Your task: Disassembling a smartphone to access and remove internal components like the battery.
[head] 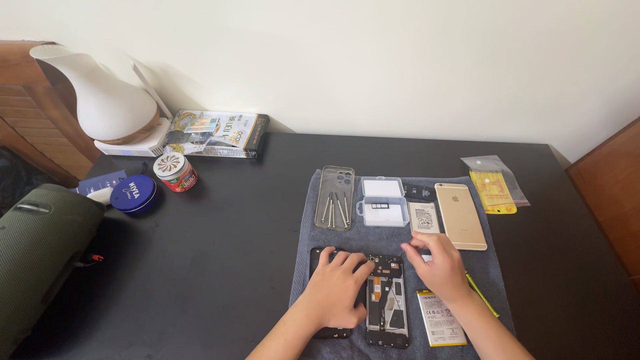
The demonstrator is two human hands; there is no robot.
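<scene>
**A:** Left to right on your bench: olive-green fabric speaker at the edge, flat round blue tin, small red-and-white jar, white curved lamp base at the back. All well apart from the grey towel mat.

**B:** And on the mat?

**A:** Clear phone case holding thin metal screwdriver bits, clear plastic parts box beside it, then the gold smartphone lying face-down. Front row: your left hand lies flat, fingers spread and together on nothing, pressing the left side of the opened black phone chassis with exposed board. It partly covers a second black slab; I can't tell what that is.

**B:** Right hand?

**A:** Your right hand is wrist-high, fingers curled toward the chassis's top-right corner. Fingertips are pinched near each other, but I can't tell if they grip anything. The loose white-labelled battery lies just beside the chassis, under your forearm.

**B:** Risks?

**A:** My judgement: your forearm could drag the battery off the mat. Your palm sits near the open board, so pressure there may bend a flex. Any loose screw would vanish in the towel pile.
</scene>
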